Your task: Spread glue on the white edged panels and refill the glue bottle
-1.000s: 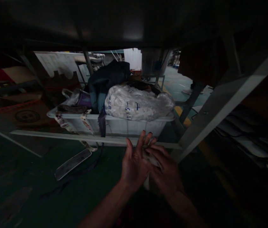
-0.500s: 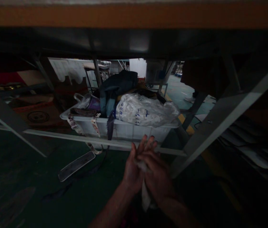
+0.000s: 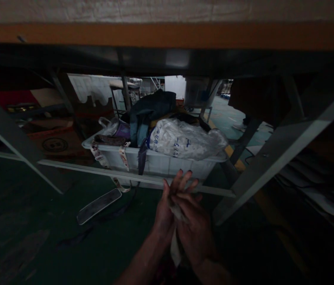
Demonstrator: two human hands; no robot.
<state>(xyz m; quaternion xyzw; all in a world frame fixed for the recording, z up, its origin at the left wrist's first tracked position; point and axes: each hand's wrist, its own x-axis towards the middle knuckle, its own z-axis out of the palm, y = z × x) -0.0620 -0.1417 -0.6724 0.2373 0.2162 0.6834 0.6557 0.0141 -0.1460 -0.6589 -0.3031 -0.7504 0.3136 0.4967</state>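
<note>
Palm to palm, my two hands press on a crumpled pale cloth (image 3: 175, 246) below the table edge. My left hand (image 3: 163, 215) has its fingers stretched up and forward, with the cloth against its palm. Over that palm lies my right hand (image 3: 195, 223), its fingers bent across the cloth. One end of the cloth hangs down between my wrists, and the part between the palms is mostly hidden. Just beyond my fingertips is a table crossbar (image 3: 143, 177), and behind it a white plastic bin (image 3: 161, 164).
In the bin are a clear plastic bag (image 3: 184, 138) with blue print and dark green cloth (image 3: 151, 109). Straps hang over its rim. A flat grey-framed piece (image 3: 99, 206) lies on the green floor. The tabletop (image 3: 167, 35) spans overhead; a cardboard box (image 3: 54, 142) stands left.
The view has tilted slightly, showing more of the tabletop. My right hand has shifted a little on the cloth, my left fingers are more spread, and the cloth's hanging end has swung left.
</note>
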